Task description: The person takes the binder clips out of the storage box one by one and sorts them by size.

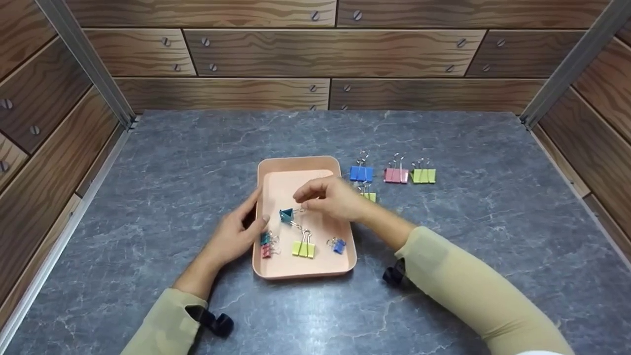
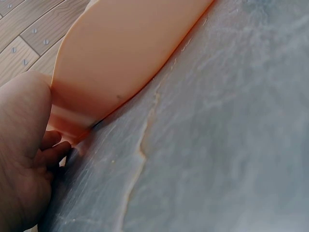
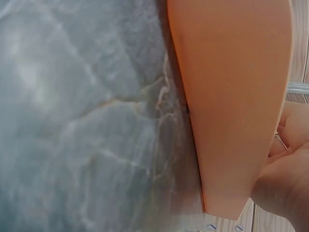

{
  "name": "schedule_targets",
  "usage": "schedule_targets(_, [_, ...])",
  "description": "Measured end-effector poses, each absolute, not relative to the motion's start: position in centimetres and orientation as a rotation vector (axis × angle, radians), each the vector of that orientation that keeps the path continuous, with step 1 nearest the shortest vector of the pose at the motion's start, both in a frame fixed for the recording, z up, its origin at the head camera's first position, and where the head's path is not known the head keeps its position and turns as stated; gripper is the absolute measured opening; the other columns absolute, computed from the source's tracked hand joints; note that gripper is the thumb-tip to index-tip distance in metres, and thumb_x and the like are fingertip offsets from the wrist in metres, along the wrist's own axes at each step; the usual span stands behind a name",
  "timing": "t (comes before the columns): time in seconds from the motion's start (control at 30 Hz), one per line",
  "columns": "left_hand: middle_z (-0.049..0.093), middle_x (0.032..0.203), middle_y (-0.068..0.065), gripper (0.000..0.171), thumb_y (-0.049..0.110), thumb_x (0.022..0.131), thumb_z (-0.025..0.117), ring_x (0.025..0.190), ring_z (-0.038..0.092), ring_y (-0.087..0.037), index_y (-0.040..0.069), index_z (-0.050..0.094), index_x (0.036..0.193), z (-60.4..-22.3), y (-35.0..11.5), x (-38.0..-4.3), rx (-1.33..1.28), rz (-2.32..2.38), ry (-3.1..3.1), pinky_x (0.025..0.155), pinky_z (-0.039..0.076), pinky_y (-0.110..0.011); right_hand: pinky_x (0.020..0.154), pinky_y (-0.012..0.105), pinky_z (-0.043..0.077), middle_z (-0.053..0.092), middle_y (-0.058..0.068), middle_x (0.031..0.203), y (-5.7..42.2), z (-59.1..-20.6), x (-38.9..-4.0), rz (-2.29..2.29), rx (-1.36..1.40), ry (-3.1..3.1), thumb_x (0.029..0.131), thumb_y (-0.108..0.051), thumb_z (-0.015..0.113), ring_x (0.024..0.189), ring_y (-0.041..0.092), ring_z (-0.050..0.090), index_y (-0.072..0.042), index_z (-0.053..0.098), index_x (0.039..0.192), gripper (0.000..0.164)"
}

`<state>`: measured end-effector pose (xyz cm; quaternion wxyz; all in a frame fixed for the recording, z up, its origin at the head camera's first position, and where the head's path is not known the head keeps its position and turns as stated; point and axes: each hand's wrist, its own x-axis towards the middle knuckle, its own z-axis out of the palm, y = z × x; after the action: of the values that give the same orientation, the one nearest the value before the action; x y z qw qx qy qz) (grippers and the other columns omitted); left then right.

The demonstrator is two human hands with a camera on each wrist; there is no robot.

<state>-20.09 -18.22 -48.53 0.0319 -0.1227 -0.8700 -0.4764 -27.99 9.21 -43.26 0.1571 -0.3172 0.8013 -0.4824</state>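
My left hand [image 1: 232, 236] grips the left wall of a peach tray [image 1: 304, 272], thumb over the rim and fingers outside. In the left wrist view, fingers curl by the tray's outer wall [image 2: 120, 48]. Over the tray, my right hand [image 1: 335, 197] has curled fingers, with the thumb tip at a wire handle of a teal binder clip [image 1: 286, 215]. Whether it pinches that handle is unclear. Also in the tray are a yellow-green binder clip [image 1: 303, 249], a small blue one [image 1: 338, 246], a small red one [image 1: 266, 251] and a small teal one [image 1: 266, 238].
Right of the tray stand a blue binder clip [image 1: 361, 173], a pink one [image 1: 396, 175] and a green one [image 1: 424, 176]. Another green clip [image 1: 369, 196] is partly behind my right hand. Wood-patterned walls [image 1: 315, 54] enclose the grey marbled table [image 1: 172, 162].
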Motion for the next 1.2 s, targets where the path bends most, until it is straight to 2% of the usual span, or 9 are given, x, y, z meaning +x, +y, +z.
schedule_targets(0.27, [0.049,0.16,-0.015,0.07,0.033,0.104,0.069,0.146,0.048,-0.032,0.026,0.038,0.167,-48.64,-18.15,-20.08,-0.382,-1.463,-2.672,0.122,0.036,-0.049,0.097,0.042,0.058,0.079,0.011,0.113,9.23,-43.75,-27.86,-1.344,-0.931,2.334,0.096,-0.003,0.077,0.107,0.024,0.073,0.001,0.077,0.119,0.024])
schedule_targets(0.47, [0.047,0.161,-0.015,0.07,0.035,0.104,0.068,0.147,0.047,-0.033,0.027,0.037,0.167,-48.73,-18.18,-19.93,-0.371,-1.444,-2.687,0.122,0.036,-0.05,0.093,0.038,0.059,0.079,0.007,0.112,9.2,-44.08,-27.56,-1.268,-0.944,2.403,0.095,-0.005,0.077,0.102,0.021,0.073,-0.002,0.078,0.119,0.024])
schedule_targets(0.83, [0.049,0.16,-0.015,0.07,0.037,0.105,0.067,0.146,0.048,-0.031,0.021,0.038,0.167,-48.58,-18.16,-19.97,-0.392,-1.435,-2.68,0.122,0.037,-0.049,0.09,0.034,0.06,0.079,0.005,0.111,9.27,-44.12,-27.27,-1.213,-0.95,2.436,0.095,-0.005,0.076,0.099,0.018,0.072,-0.004,0.079,0.119,0.024])
schedule_targets(1.2, [0.048,0.16,-0.016,0.07,0.036,0.105,0.067,0.146,0.047,-0.031,0.022,0.037,0.167,-48.58,-18.23,-20.14,-0.388,-1.44,-2.682,0.122,0.037,-0.049,0.086,0.03,0.06,0.08,0.005,0.107,8.92,-44.26,-27.33,-1.141,-0.965,2.475,0.095,-0.005,0.078,0.094,0.015,0.072,-0.006,0.08,0.116,0.022])
